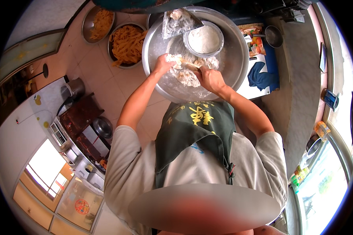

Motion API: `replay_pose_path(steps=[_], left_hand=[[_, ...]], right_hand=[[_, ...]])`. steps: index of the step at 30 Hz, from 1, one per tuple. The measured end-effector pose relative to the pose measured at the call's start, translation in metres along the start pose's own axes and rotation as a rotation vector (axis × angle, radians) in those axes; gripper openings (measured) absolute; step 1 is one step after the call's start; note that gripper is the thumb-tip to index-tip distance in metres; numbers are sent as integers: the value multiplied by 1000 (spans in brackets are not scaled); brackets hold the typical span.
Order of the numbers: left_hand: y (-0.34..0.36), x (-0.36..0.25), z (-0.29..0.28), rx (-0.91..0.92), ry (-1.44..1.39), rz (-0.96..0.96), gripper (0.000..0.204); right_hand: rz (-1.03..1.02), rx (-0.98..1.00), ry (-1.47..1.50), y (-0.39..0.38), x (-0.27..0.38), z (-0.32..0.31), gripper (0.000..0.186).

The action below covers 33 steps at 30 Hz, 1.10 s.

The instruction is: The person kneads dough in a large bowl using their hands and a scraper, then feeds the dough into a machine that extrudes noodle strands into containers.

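Both my hands work inside a wide metal basin. My left hand is closed on a pale, flour-coated piece of food. My right hand grips a brownish, floured strip between bent fingers; whether it is one piece with what the left holds, I cannot tell. Just below lies a lumpy floury clump. A smaller metal bowl of white flour rests in the basin beyond my hands. Left of it, a flat floured scraper-like piece with a pale lump lies at the far rim.
On the tiled floor to the left stand two metal bowls of orange-brown strips. Right of the basin are a dark blue cloth, a colourful package and a small dark pan. A grey counter runs along the right.
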<state>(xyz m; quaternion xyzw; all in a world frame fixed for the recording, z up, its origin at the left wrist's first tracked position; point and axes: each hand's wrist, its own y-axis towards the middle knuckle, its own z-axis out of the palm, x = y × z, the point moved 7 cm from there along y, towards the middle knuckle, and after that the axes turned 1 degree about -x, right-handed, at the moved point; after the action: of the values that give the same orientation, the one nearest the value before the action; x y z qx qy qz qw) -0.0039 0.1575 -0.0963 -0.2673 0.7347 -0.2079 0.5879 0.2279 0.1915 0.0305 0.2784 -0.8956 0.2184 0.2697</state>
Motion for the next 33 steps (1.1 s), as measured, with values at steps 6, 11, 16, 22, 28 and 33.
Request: replay_pose_path(steps=[6, 11, 16, 22, 28, 33], left_hand=[[0, -11, 2, 70, -104, -137, 23], [-14, -32, -5, 216, -13, -44, 18], [-30, -76, -43, 0, 432, 212, 22], [-25, -87, -19, -67, 1184, 340, 33], [-29, -63, 57, 45, 1233, 644, 31], [-26, -44, 115, 27, 1000, 824, 28]], right_hand=[[77, 102, 0, 47, -5, 55, 34], [109, 225, -96, 82, -14, 90, 39], [108, 189, -106, 105, -9, 95, 39], [6, 142, -26, 95, 8, 53, 41], [-71, -80, 55, 23, -46, -67, 33], [-48, 93, -89, -21, -71, -45, 30]])
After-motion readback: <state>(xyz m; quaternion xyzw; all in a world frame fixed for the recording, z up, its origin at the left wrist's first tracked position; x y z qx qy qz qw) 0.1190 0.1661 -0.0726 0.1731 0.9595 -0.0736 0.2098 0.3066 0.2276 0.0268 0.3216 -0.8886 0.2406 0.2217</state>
